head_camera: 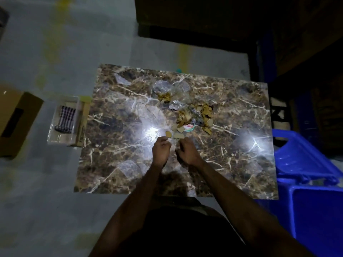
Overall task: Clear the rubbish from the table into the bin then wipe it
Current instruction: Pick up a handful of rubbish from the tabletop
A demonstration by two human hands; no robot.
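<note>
Right now the rubbish (pixel 187 112), brown scraps and clear wrappers, lies in a loose strip from the far middle of the bench (pixel 115 164) toward you. Your left hand (pixel 161 149) is curled just beside one small tan piece (pixel 168 134); your right hand (pixel 187 151) is curled too, and I cannot tell if either holds something. Both bench sides have free room. The blue bin (pixel 306 182) stands at the right edge, the checked cloth (pixel 65 118) at the left.
</note>
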